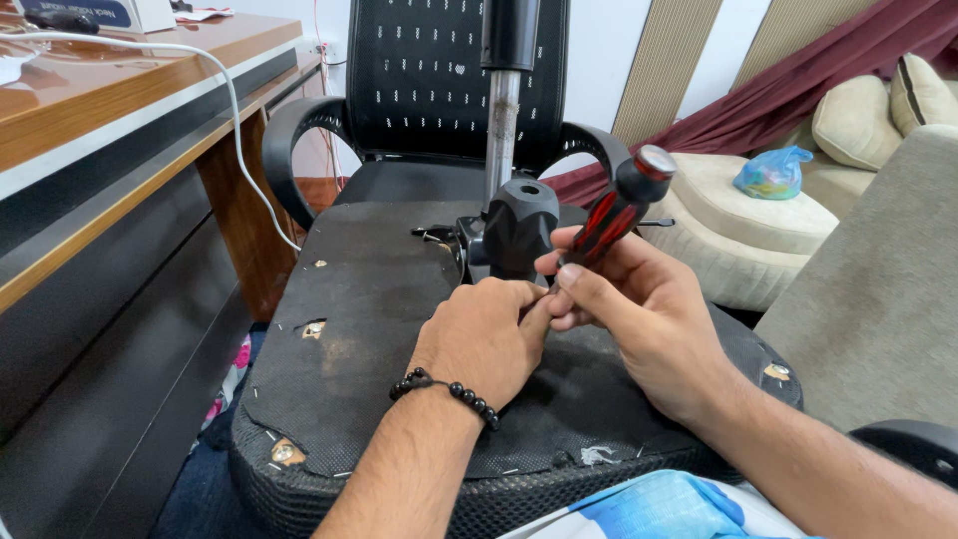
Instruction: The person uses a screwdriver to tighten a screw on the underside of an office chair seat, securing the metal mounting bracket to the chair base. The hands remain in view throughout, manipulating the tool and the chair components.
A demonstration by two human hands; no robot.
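Fingers of the right hand [639,309] were clenched around a red-and-black screwdriver [614,215], held beside the black mechanism [519,225] on the upturned chair seat [369,299]; left hand [479,339] fingers were curled against it

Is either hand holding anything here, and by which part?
The right hand grips a screwdriver by its red-and-black handle. The left hand rests at its tip; whether it holds anything cannot be told.

Bright even indoor light, soft shadows, sharp focus throughout, slight wide-angle bending at the edges
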